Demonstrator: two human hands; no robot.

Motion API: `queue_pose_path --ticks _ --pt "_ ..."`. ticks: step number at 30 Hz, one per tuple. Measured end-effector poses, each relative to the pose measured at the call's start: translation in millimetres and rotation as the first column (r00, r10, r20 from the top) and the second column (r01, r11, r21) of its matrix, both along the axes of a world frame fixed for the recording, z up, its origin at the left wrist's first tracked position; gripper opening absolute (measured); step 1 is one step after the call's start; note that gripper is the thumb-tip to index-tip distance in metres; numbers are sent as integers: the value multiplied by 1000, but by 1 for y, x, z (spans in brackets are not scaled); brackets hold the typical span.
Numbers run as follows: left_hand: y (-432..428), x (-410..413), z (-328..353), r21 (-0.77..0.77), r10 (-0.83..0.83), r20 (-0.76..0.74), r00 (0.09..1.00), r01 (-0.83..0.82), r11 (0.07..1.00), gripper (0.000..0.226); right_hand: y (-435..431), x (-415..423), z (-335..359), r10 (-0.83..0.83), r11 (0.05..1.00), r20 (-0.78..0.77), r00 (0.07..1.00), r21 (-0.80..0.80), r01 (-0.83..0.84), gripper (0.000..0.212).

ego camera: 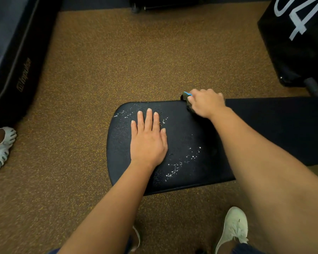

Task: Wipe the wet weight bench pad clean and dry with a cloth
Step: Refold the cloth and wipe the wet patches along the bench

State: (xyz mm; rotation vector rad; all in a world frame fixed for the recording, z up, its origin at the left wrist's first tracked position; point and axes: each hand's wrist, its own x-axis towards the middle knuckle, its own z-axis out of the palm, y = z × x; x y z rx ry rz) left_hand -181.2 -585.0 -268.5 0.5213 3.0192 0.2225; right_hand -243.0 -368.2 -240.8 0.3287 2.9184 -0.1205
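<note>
The black weight bench pad (pixel 187 129) lies across the middle of the view, its rounded end to the left. Water droplets (pixel 180 162) glisten on its near and far-left parts. My left hand (pixel 148 138) rests flat on the pad with its fingers straight. At the pad's far edge, my right hand (pixel 206 104) grips a dark cloth (pixel 186 97) with a blue edge. Most of the cloth is hidden under the fingers.
Brown speckled floor (pixel 92 70) surrounds the bench. A black padded machine (pixel 13 52) stands at the left, a black box (pixel 297 39) with white figures at the right. Another person's white shoe (pixel 0 147) is at the left edge. My own shoe (pixel 233 226) is near the bench.
</note>
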Motion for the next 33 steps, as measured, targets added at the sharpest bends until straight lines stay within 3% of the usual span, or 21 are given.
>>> queue_pose_path --ticks 8,15,23,29,33 --pt "1 -1 0 17 -5 -19 1000 5 1000 68 -69 -10 -1 248 966 -43 968 -61 -250 38" --pt "0 -1 -1 14 -3 -14 1000 3 1000 67 -36 -16 7 84 996 67 994 -30 -82 37" --pt "-1 -1 0 37 -2 -25 1000 3 999 69 -79 -22 2 328 938 24 945 -129 -322 38" --pt "-2 -1 1 63 2 -19 1000 -1 998 70 -57 -29 5 234 965 79 969 -139 -222 34" --pt "-2 -2 2 69 6 -11 1000 -5 998 73 -84 -28 3 317 943 27 948 -117 -312 36"
